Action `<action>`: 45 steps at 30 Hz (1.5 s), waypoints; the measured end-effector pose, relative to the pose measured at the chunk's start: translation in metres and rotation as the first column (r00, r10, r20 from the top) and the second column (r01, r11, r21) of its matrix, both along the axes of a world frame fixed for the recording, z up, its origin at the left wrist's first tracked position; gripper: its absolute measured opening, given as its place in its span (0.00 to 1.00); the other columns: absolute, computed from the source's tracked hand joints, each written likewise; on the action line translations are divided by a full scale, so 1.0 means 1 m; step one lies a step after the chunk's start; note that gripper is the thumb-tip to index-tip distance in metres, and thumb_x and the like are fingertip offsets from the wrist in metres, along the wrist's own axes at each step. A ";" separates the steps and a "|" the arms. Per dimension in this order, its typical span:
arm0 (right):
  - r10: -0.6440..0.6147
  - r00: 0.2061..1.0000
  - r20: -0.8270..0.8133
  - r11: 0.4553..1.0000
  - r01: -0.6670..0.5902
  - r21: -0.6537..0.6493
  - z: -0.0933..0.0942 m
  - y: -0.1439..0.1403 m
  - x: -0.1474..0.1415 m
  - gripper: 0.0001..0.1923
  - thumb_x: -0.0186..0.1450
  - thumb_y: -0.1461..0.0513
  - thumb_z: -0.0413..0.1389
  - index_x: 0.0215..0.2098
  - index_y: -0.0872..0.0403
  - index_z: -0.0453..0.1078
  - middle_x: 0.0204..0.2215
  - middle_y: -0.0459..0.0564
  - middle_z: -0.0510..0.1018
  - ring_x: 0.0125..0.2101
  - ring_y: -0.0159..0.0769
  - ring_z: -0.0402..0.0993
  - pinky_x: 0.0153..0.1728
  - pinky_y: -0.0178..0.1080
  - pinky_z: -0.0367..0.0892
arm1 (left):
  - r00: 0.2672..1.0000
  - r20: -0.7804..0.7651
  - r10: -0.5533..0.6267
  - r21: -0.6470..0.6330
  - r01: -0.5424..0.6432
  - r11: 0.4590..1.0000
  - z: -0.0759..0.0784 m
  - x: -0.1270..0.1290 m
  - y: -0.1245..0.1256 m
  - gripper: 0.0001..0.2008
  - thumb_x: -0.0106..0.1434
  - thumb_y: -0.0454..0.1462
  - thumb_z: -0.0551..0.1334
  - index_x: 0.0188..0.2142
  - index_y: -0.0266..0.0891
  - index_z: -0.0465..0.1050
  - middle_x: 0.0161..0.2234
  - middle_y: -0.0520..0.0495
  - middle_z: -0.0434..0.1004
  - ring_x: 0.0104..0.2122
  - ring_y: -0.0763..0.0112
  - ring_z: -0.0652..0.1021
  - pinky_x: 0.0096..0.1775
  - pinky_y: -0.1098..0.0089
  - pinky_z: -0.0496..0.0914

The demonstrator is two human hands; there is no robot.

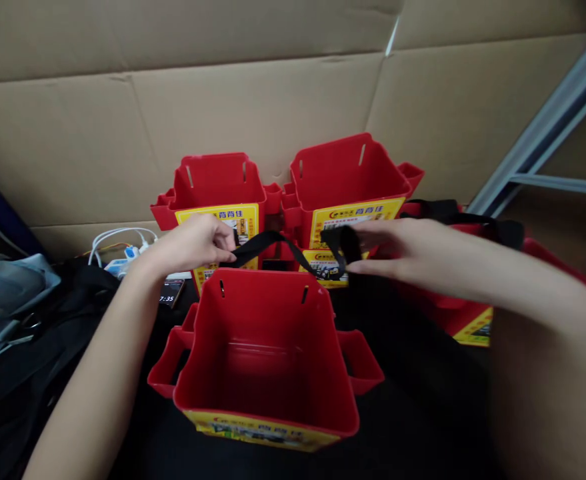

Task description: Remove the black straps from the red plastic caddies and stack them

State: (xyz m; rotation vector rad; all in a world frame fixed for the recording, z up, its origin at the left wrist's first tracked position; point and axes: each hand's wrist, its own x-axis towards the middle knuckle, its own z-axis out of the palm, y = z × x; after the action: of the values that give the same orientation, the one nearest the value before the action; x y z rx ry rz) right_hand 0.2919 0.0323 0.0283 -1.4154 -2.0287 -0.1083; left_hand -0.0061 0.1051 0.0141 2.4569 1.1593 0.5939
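Observation:
A red plastic bucket with side pockets and a yellow label stands in front of me, its inside bare. Two slots pierce its far wall. Behind that wall, my left hand pinches one end of a black strap near the left slot. The strap arches over the back rim to the right. There my right hand holds a looped part of it between thumb and fingers, above and beyond the right slot. Neither slot shows the strap clearly running through it.
Behind stand two more red bucket stacks, left and right, against a cardboard wall. More red buckets with black straps lie at right near a metal frame. At left are a phone, white cables and a grey bag.

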 end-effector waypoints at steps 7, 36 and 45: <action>0.255 0.959 0.120 0.963 -0.240 -0.125 -0.024 0.021 -0.050 0.14 0.57 0.69 0.48 0.38 0.53 0.70 0.35 0.47 0.78 0.35 0.37 0.73 0.36 0.35 0.65 | 0.992 -0.009 -0.129 -0.072 0.128 0.989 -0.012 0.015 0.005 0.09 0.52 0.40 0.63 0.26 0.35 0.71 0.25 0.49 0.76 0.26 0.74 0.74 0.27 0.76 0.65; 0.243 0.965 -0.095 0.909 -0.261 -0.325 0.002 0.015 -0.005 0.19 0.62 0.51 0.49 0.44 0.53 0.71 0.40 0.49 0.76 0.40 0.39 0.71 0.39 0.38 0.64 | 0.982 -0.186 0.022 -0.181 -0.056 0.982 -0.018 0.003 0.017 0.06 0.49 0.38 0.61 0.23 0.35 0.71 0.18 0.54 0.66 0.19 0.77 0.65 0.22 0.76 0.57; 0.274 0.950 0.147 0.959 -0.258 -0.120 -0.028 0.035 -0.030 0.41 0.56 0.48 0.56 0.63 0.51 0.49 0.56 0.54 0.63 0.53 0.47 0.61 0.53 0.48 0.57 | 0.981 -0.176 -0.084 0.095 0.102 0.990 -0.011 0.029 -0.001 0.18 0.58 0.46 0.57 0.20 0.36 0.60 0.18 0.55 0.58 0.20 0.79 0.60 0.23 0.76 0.53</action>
State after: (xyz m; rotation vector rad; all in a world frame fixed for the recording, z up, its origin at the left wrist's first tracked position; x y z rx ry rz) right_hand 0.2621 0.0676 0.0002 -1.2084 -2.3702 -0.0058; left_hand 0.0231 0.1041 0.0027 2.6795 1.0934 0.4317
